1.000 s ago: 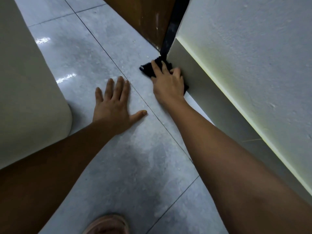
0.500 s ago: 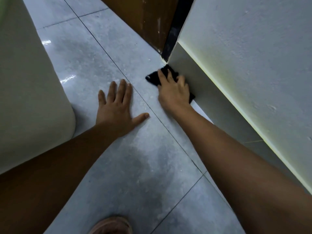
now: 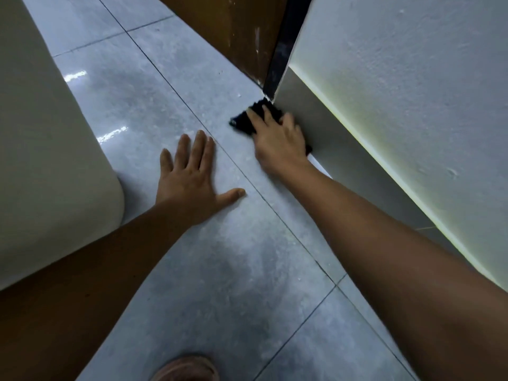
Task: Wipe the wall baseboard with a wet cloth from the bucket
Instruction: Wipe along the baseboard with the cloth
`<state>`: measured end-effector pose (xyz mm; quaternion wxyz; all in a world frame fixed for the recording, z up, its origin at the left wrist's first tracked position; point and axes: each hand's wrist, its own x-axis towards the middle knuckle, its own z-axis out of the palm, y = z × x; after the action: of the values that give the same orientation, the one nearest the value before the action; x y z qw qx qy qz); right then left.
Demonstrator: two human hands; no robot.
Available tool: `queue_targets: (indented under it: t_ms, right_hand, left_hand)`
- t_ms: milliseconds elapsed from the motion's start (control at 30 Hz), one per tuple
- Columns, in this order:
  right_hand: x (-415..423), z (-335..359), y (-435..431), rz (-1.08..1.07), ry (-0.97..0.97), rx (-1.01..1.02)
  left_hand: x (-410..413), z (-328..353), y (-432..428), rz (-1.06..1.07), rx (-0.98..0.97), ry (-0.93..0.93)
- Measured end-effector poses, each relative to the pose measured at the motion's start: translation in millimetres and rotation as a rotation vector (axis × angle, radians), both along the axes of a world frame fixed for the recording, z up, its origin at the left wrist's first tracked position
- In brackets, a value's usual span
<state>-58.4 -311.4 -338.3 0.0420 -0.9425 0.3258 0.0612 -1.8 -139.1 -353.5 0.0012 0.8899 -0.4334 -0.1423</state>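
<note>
right hand flat, pressing black cloth against baseboard — cloth under fingers, near corner

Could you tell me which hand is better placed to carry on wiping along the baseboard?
The right hand: it presses the black cloth against the baseboard. The left hand lies flat on the floor, apart from both.

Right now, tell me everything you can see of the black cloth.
The black cloth looks soft and nubby, bunched rather than folded flat. It lies on the grey floor tile at the foot of the baseboard, right by the corner where the dark door frame meets the wall. The right hand lies flat over it, fingers spread, hiding most of it; only its far and left edges show. Wetness cannot be judged.
</note>
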Motion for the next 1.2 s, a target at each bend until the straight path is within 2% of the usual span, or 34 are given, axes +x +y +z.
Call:
queue_targets:
  t_ms: [100,167,300,367,433,567,667,767,900,1000,1100,1200]
  right_hand:
    - [48,5,3,-0.090,0.040,0.062]
    - [57,3,13,-0.006,0.011,0.088]
    - [6,-3,36,0.181,-0.129,0.062]
    - [-36,-7,35,0.146,-0.186,0.065]
    - [-59,-9,22,0.024,-0.195,0.047]
    - [-27,-5,7,-0.131,-0.096,0.037]
    - [-15,-6,23,-0.030,-0.095,0.014]
    - [-47,-7,43,0.114,-0.137,-0.014]
    - [-120,-1,39,0.151,-0.131,-0.009]
    - [-131,3,15,0.068,-0.015,-0.091]
    - [-114,4,17,-0.017,0.101,-0.090]
    - [-152,11,23,0.266,0.110,-0.064]
  left_hand:
    - [0,2,-1,-0.007,0.024,-0.003]
    - [0,4,0,-0.027,0.057,-0.033]
    - [0,4,2,-0.009,0.037,-0.045]
    - [-1,3,4,-0.002,0.027,-0.041]
    - [-1,3,5,-0.011,0.036,-0.033]
    - [-2,6,3,-0.019,0.052,-0.024]
    - [0,6,3,-0.039,0.078,-0.056]
    - [3,7,6,-0.076,0.105,-0.086]
    - [5,6,7,-0.088,0.101,-0.070]
    - [-2,10,5,-0.155,0.072,-0.059]
    - [-28,8,-1,-0.231,-0.008,-0.045]
    - [-54,3,-4,-0.185,-0.068,0.014]
